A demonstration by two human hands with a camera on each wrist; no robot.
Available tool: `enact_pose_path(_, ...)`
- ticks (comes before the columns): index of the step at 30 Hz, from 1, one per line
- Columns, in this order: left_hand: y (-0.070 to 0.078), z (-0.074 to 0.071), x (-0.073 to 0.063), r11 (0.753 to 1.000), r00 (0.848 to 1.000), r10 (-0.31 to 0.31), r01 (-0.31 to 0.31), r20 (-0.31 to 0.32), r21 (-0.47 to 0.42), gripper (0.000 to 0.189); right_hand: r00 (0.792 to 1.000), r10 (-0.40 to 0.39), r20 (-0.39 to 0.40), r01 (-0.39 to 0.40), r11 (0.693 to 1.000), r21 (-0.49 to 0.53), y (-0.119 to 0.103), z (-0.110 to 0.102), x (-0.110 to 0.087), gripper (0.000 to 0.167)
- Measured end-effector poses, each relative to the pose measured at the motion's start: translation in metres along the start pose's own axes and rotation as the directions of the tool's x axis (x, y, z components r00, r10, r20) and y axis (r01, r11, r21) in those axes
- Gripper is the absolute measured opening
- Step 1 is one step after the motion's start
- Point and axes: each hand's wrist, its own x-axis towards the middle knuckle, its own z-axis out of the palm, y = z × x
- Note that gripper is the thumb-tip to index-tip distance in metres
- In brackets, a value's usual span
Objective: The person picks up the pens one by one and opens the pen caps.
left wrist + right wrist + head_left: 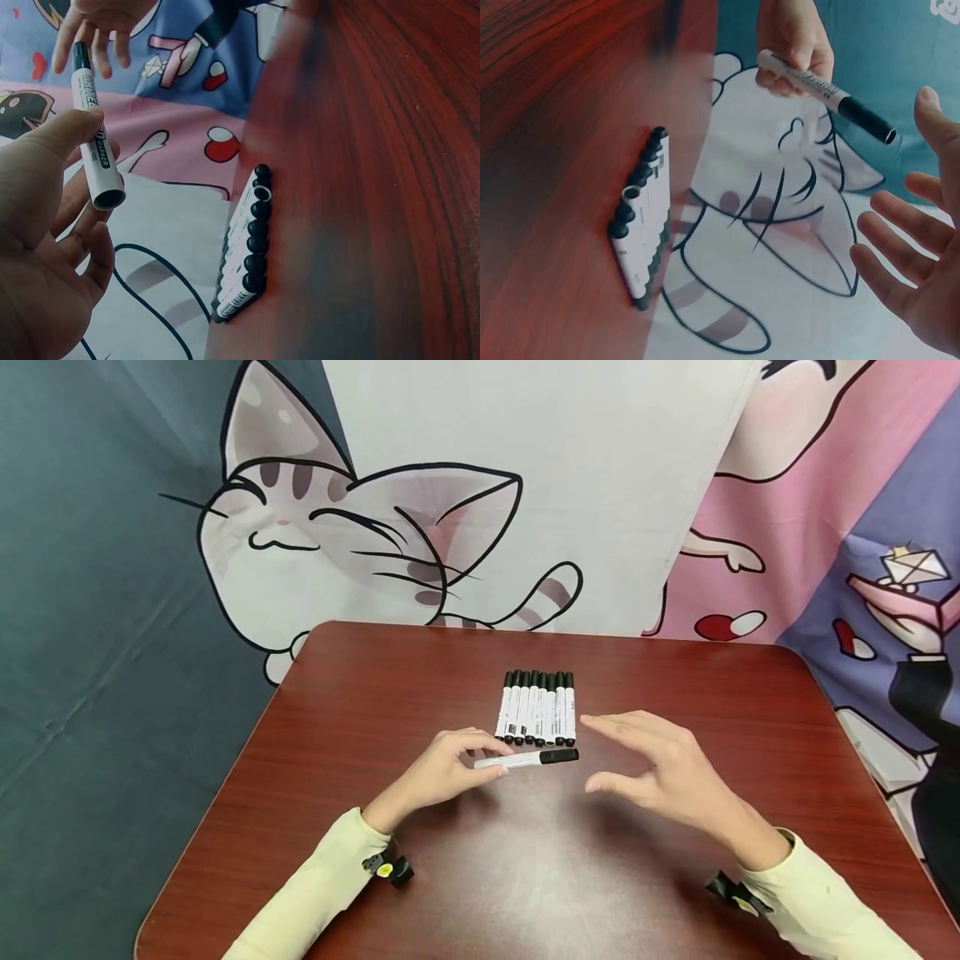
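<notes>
A white marker (pixel 517 761) with a black cap is pinched between the thumb and fingers of my left hand (pixel 450 768), above the table. Its cap points toward my right hand (pixel 667 768), which is held apart from it with thumb and fingers spread and nothing between them. In the right wrist view the capped end of the marker (pixel 825 91) faces my right palm. Just beyond both hands, a row of several matching markers (pixel 536 706) lies side by side on the table, black caps toward the far edge.
The reddish-brown wooden table (pixel 360 685) extends around the markers and under both forearms. Behind its far edge hangs a backdrop cloth (pixel 615 510) printed with a cartoon cat. A dark object (pixel 941 818) stands past the right edge.
</notes>
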Motion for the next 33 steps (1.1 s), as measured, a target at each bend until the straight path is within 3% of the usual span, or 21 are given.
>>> enact_pose_path(9, 0.004, 0.006, -0.001, 0.999, 0.999, 0.043, -0.043, 0.032, -0.013, 0.019, 0.983, -0.100, 0.153, 0.096, 0.995, 0.031, -0.007, 0.008, 0.004, 0.055)
enact_pose_path(14, 0.005, 0.010, -0.001, 0.998, 0.996, 0.062, -0.060, 0.057, -0.027, 0.019, 0.969, -0.175, 0.172, 0.174, 0.984, 0.023, -0.007, 0.012, 0.001, 0.042)
enact_pose_path(19, 0.004, 0.011, -0.003, 0.998, 0.996, 0.061, -0.060, 0.061, -0.018, 0.019, 0.961, -0.193, 0.196, 0.196, 0.981, 0.006, -0.008, 0.014, 0.000, 0.033)
enact_pose_path(33, 0.006, 0.016, -0.004, 0.995, 0.988, 0.096, -0.096, 0.118, 0.001, 0.028, 0.971, -0.205, 0.127, 0.205, 0.979, 0.012, -0.009, 0.020, 0.006, 0.028)
